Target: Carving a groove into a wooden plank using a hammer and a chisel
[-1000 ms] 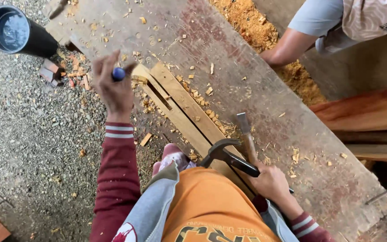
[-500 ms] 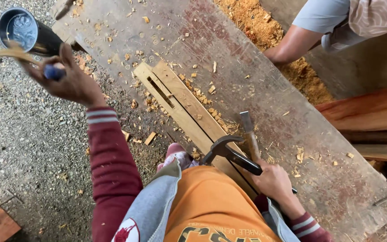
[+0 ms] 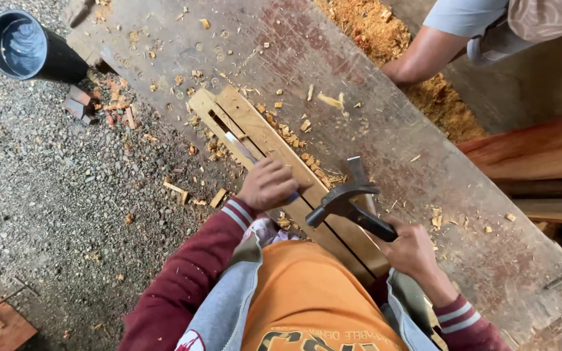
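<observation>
A: Left hand — half a second ago it was up by the black bucket with the chisel lifted clear. Now it is down on the wood strip, fist closed round the chisel handle, blade laid into the long slot, tip pointing away along the groove.

B: Right hand?

A: Unchanged. Wrapped shut on the hammer grip, head raised just above the strip, near the chisel's butt end but not touching it.

B: So, judged from that?

A: Tool is reseated; cutting in the slot looks ready to resume. Chips lie all along the strip and across the counter.

B: Strip's place?

A: Flat on the counter, running diagonally from the person's lap outward.

B: Packages, labels, signs?

A: None on the work. Only print on the orange shirt, bottom edge, partly cut off. Bucket is plain, standing on the gravel at upper left. A second person's arm rests by the sawdust, upper right.
</observation>
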